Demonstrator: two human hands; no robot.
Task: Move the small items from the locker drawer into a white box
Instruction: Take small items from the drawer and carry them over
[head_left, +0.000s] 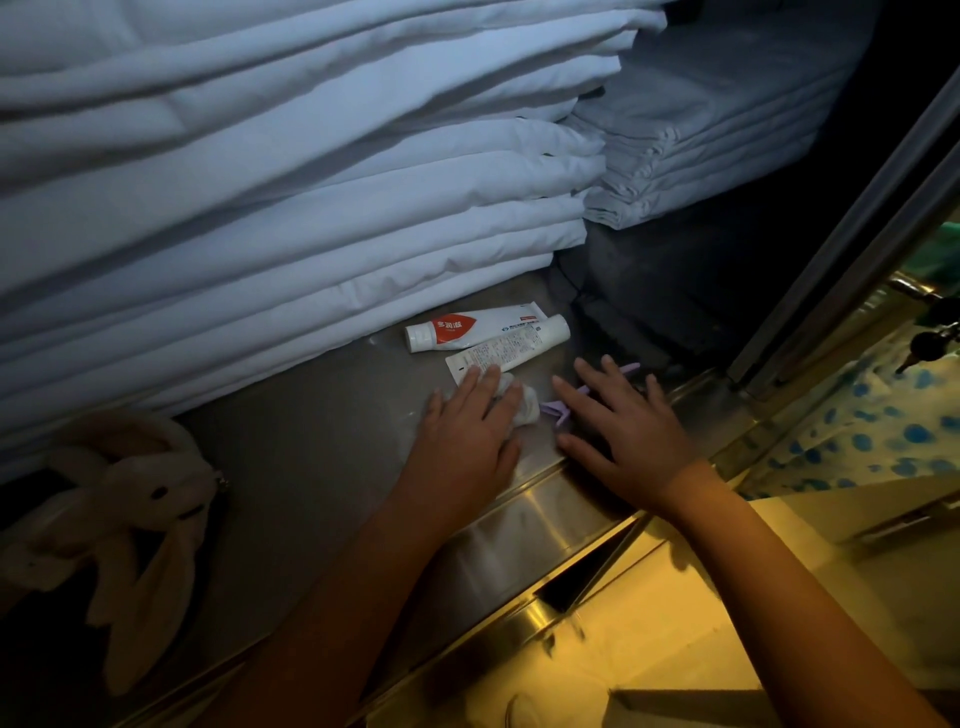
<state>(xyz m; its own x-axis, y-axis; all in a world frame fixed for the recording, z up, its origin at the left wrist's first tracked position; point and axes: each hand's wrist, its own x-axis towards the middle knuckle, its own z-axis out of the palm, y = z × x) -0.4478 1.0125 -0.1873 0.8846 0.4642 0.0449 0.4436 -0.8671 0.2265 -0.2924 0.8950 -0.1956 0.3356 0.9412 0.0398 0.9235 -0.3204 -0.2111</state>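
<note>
On the metal locker floor (322, 447) lie two white tubes: one with a red label (470, 326) against the linen, and a printed one (511, 345) just in front of it. My left hand (470, 431) rests flat, fingers spread, over a small crumpled white item (524, 408), its fingertips touching the printed tube's flat end. My right hand (631, 421) lies open, fingers apart, on top of a thin purple plastic item (556, 413) whose ends show on both sides of the hand. No white box is in view.
A tall stack of folded white linen (291, 182) fills the back, with grey folded cloth (691, 140) to its right. A plush rabbit (140, 499) lies at the left. The steel front ledge (545, 525) and a door frame (852, 234) bound the right side.
</note>
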